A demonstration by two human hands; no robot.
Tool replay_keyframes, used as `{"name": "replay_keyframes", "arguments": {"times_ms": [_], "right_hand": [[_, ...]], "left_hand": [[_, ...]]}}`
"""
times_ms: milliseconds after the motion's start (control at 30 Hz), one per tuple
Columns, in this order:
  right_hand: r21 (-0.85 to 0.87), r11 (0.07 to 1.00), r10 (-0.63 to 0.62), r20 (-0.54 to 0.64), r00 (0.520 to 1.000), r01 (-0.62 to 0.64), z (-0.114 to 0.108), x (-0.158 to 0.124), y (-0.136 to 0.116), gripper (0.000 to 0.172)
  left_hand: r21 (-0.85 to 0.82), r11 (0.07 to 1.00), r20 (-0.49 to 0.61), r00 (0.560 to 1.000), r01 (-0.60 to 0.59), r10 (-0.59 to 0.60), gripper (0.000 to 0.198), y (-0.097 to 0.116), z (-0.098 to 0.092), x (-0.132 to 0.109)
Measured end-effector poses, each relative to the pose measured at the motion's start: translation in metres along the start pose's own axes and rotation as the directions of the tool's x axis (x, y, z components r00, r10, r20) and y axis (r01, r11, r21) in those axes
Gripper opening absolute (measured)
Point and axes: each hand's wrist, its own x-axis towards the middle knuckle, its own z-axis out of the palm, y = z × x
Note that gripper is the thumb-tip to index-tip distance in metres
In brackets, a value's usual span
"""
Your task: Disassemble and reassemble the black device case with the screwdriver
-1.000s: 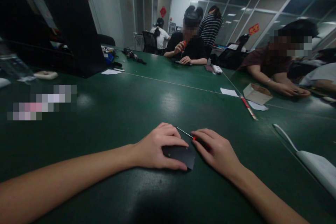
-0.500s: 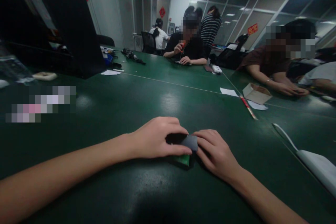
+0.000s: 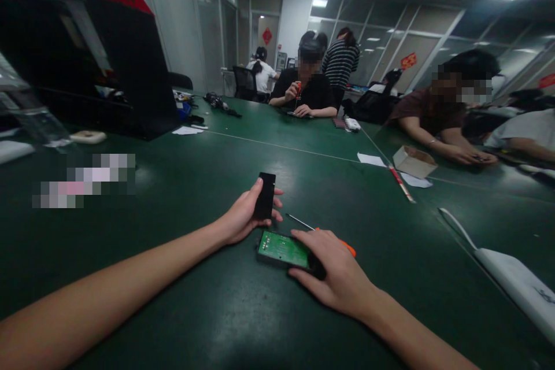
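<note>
My left hand grips a flat black cover, held upright above the green table, thumb on its face and fingers behind. Just below and to the right lies a black casing with a green circuit board facing up. My right hand holds the casing's right end between thumb and fingers. Behind that hand lies a screwdriver with an orange handle, its thin shaft pointing to the upper left; the hand hides part of it.
An open cardboard box, white papers and a red-and-white strip lie at the right. A white device with a cable sits at the right edge. A large black panel stands at the left. People sit across the table.
My left hand has lifted the cover up and left off the casing. The circuit board now shows, and my right hand has closed round the casing's end. The screwdriver has come into sight.
</note>
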Motion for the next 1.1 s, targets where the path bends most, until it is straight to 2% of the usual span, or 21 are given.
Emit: {"name": "replay_keyframes", "arguments": {"times_ms": [100, 167, 200, 267, 333, 433, 467, 533, 633, 700, 900, 1100], "right_hand": [[0.183, 0.976, 0.144, -0.121, 0.982, -0.120, 0.004, -0.005, 0.005, 0.067], [0.403, 0.890, 0.303, -0.174, 0.937, -0.213, 0.008, -0.004, 0.008, 0.069], [0.533, 0.812, 0.383, -0.180, 0.906, -0.238, 0.009, -0.003, 0.008, 0.068], [0.771, 0.590, 0.511, -0.126, 0.850, -0.240, 0.011, 0.003, 0.007, 0.064], [0.918, 0.318, 0.581, 0.011, 0.814, -0.239, 0.011, 0.010, 0.006, 0.057], [0.956, -0.057, 0.616, 0.262, 0.743, -0.289, 0.007, 0.021, 0.004, 0.045], [0.941, -0.151, 0.607, 0.330, 0.723, -0.303, 0.006, 0.023, 0.004, 0.041], [0.904, -0.275, 0.556, 0.427, 0.713, -0.327, 0.006, 0.028, 0.007, 0.037], [0.874, -0.335, 0.475, 0.479, 0.738, -0.352, 0.009, 0.034, 0.011, 0.037], [0.868, -0.340, 0.476, 0.490, 0.730, -0.361, 0.012, 0.039, 0.011, 0.039], [0.880, -0.314, 0.562, 0.476, 0.677, -0.357, 0.017, 0.052, 0.003, 0.042], [0.874, -0.296, 0.533, 0.485, 0.693, -0.384, 0.019, 0.054, 0.007, 0.041]], "left_hand": [[-0.084, 0.995, 0.016, 0.998, 0.059, -0.058, 0.038, 0.003, 0.000, 0.001], [-0.093, 0.994, 0.030, 0.998, 0.065, -0.063, 0.035, 0.003, 0.000, 0.000], [-0.075, 0.995, 0.037, 0.998, 0.062, -0.059, 0.036, 0.003, 0.000, -0.001], [-0.006, 0.999, 0.062, 0.997, 0.044, -0.044, 0.035, 0.002, 0.003, -0.004], [0.071, 0.997, 0.114, 0.993, 0.018, -0.026, 0.032, -0.002, 0.006, -0.006], [0.185, 0.982, 0.209, 0.978, -0.026, -0.014, 0.031, -0.007, 0.012, -0.010], [0.219, 0.975, 0.231, 0.973, -0.042, -0.010, 0.031, -0.008, 0.014, -0.011], [0.273, 0.960, 0.256, 0.967, -0.066, -0.006, 0.033, -0.009, 0.017, -0.012], [0.308, 0.948, 0.243, 0.970, -0.079, 0.002, 0.035, -0.009, 0.019, -0.013], [0.319, 0.943, 0.211, 0.977, -0.091, 0.023, 0.036, -0.010, 0.019, -0.012], [0.306, 0.946, 0.139, 0.988, -0.102, 0.062, 0.039, -0.012, 0.021, -0.012], [0.298, 0.949, 0.109, 0.991, -0.106, 0.077, 0.040, -0.015, 0.026, -0.016]]}}
